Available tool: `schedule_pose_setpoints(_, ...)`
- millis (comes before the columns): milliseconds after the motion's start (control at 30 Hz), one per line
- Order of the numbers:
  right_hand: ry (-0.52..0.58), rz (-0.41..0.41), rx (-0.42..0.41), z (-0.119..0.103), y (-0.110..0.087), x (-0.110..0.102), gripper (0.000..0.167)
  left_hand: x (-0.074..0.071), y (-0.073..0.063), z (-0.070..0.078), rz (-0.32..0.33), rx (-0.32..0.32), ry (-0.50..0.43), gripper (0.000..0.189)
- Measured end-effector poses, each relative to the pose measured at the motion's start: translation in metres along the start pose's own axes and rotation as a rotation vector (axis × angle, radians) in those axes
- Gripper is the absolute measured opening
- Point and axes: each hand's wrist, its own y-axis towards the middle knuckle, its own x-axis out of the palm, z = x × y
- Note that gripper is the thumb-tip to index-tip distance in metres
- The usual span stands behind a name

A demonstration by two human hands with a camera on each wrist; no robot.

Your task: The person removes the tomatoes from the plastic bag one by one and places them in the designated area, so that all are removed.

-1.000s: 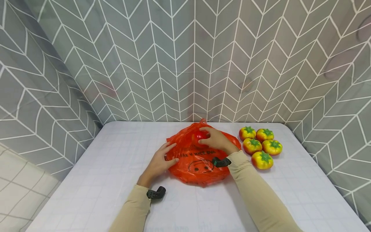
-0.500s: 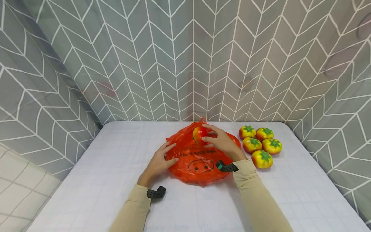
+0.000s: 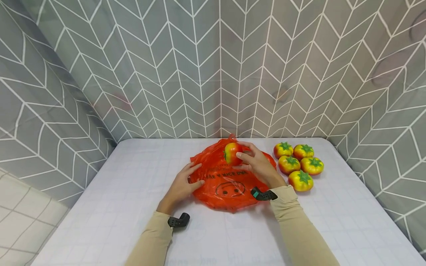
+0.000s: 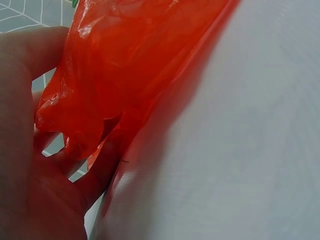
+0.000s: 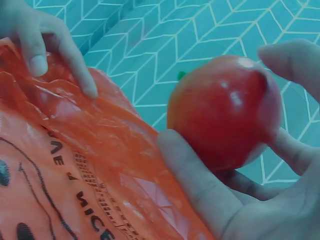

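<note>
My right hand [image 3: 261,168] grips a shiny red-and-yellow tomato [image 3: 233,153] between thumb and fingers, held over the orange-red plastic bag [image 3: 229,201]. Its green leafy top points left. The right wrist view shows the red underside of the tomato [image 5: 225,112] up close, with the thumb on its near side. At the bag's left edge, my left hand [image 3: 181,186] rests with thumb and fingers spread. The left wrist view has its fingers right at the crumpled edge of the bag [image 4: 130,60], some partly hidden by the film.
Several more red-and-yellow tomatoes [image 3: 301,181] with green tops sit grouped on the white table [image 3: 133,166], right of the bag. A grey patterned curtain [image 3: 213,74] hangs behind and at both sides. Black straps with small cameras circle both wrists.
The right hand has drawn the tomato out from the red film and shifted slightly right, turning its yellow, leafy side into view. The left hand has stayed at the bag's edge.
</note>
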Motion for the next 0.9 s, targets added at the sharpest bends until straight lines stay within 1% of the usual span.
schedule_pose_setpoints(100, -0.008, 0.025, -0.001, -0.001, -0.002, 0.003, 0.06, 0.0, 0.001, 0.0, -0.001, 0.006, -0.01, 0.064)
schedule_pose_setpoints(333, -0.019, 0.099, -0.044, -0.003, -0.01, 0.004, 0.058, 0.0, 0.0, 0.001, -0.008, -0.005, -0.026, 0.065)
schedule_pose_setpoints(567, -0.035, 0.149, -0.019, -0.008, -0.018, 0.0, 0.051, 0.0, 0.0, 0.001, -0.005, -0.002, -0.015, 0.065)
schedule_pose_setpoints(733, -0.008, 0.123, -0.026, -0.009, -0.023, -0.005, 0.045, 0.0, 0.0, 0.0, -0.011, 0.0, -0.021, 0.065)
schedule_pose_setpoints(900, 0.03, 0.054, -0.064, -0.01, -0.027, -0.012, 0.051, -0.001, -0.001, 0.0, -0.003, 0.002, -0.02, 0.064)
